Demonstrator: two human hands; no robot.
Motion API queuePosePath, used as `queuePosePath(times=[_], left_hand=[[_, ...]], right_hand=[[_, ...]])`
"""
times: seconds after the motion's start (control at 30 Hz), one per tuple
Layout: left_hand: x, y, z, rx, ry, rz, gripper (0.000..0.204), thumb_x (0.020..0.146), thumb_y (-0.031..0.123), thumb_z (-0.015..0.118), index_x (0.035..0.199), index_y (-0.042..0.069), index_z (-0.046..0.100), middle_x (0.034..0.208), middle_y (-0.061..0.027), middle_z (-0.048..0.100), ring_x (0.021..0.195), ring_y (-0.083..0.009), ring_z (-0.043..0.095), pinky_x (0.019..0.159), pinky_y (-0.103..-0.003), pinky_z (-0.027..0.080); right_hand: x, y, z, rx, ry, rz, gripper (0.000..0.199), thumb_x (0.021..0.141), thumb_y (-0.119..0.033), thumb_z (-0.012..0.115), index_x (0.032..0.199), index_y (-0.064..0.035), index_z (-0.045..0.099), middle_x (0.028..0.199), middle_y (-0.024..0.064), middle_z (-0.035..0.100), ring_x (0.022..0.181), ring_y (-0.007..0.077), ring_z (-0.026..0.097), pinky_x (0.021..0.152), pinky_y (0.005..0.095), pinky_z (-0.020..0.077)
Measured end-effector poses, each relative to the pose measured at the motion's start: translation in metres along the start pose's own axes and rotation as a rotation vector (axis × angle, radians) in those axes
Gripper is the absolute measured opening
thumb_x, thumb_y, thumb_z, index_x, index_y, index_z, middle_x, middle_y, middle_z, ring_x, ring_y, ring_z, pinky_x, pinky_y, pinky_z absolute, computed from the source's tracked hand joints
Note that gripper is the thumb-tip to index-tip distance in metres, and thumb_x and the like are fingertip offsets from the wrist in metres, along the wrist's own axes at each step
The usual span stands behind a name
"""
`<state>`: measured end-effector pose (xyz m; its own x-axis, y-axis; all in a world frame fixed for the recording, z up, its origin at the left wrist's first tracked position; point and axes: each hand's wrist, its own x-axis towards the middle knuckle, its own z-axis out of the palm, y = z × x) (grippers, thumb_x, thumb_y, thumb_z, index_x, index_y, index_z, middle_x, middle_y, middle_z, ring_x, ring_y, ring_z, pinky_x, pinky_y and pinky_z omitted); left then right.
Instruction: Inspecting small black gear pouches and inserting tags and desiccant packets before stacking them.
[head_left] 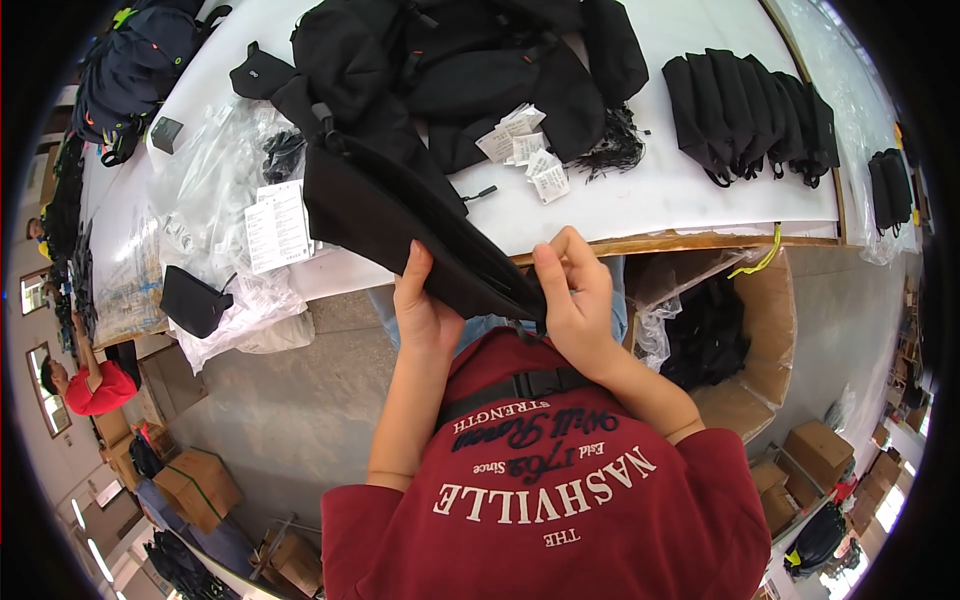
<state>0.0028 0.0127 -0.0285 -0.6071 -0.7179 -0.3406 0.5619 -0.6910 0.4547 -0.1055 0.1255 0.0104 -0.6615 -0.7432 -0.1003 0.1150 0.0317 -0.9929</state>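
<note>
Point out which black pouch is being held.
The long pouch gripped by left hand and right hand; the small pouch and the row of black items lie untouched.

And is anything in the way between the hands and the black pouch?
No, nothing that I can see. The left hand grips the pouch itself, and the right hand seems to pinch its near end. The white sheets lie off to the pouch's left, not in between.

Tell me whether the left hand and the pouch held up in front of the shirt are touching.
Touching. The head view shows the left hand gripping the pouch, its thumb lying on the black fabric.
</note>
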Motion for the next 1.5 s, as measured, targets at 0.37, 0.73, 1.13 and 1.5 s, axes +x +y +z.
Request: queuePosePath(times=[0.37, 0.73, 1.13, 1.5], left_hand=[[-0.003, 0.005, 0.033, 0.400, -0.173, -0.076, 0.051, 0.075, 0.010, 0.073, 0.119, -0.002, 0.051, 0.107, -0.0102, 0.062, 0.096, -0.0193, 0.061, 0.086, -0.031, 0.049], [-0.007, 0.003, 0.046, 0.451, -0.147, -0.330, 0.037, 0.077, 0.008, 0.070, 0.110, -0.003, 0.056, 0.098, -0.0095, 0.064, 0.086, -0.0162, 0.064, 0.077, -0.026, 0.052], [0.024, 0.013, 0.013, 0.095, 0.060, -0.227, 0.030, 0.095, 0.031, 0.052, 0.097, 0.002, 0.060, 0.083, -0.0117, 0.065, 0.072, -0.0214, 0.065, 0.061, -0.030, 0.055], [0.026, 0.014, 0.009, 0.070, 0.011, -0.206, 0.035, 0.095, 0.035, 0.052, 0.098, 0.001, 0.059, 0.084, -0.0119, 0.065, 0.073, -0.0190, 0.064, 0.058, -0.027, 0.052]], right_hand=[[0.040, -0.014, -0.019, 0.099, -0.185, -0.227, 0.035, 0.099, -0.026, 0.043, 0.104, 0.0047, 0.059, 0.090, 0.0062, 0.055, 0.084, 0.0138, 0.051, 0.078, 0.0260, 0.0424], [0.059, -0.031, -0.030, -0.387, 0.302, -0.655, 0.013, 0.079, -0.001, 0.067, 0.091, 0.0018, 0.065, 0.089, 0.0059, 0.063, 0.083, 0.0143, 0.055, 0.080, 0.0257, 0.0428], [0.017, -0.021, -0.019, -0.259, -0.345, -0.286, 0.013, 0.070, -0.005, 0.074, 0.082, -0.0059, 0.069, 0.079, 0.0025, 0.063, 0.081, 0.0178, 0.053, 0.074, 0.0287, 0.0423], [0.016, -0.023, -0.022, -0.397, -0.311, -0.322, 0.028, 0.072, -0.011, 0.073, 0.100, -0.0085, 0.067, 0.102, 0.0053, 0.060, 0.093, 0.0214, 0.052, 0.081, 0.0309, 0.0411]])
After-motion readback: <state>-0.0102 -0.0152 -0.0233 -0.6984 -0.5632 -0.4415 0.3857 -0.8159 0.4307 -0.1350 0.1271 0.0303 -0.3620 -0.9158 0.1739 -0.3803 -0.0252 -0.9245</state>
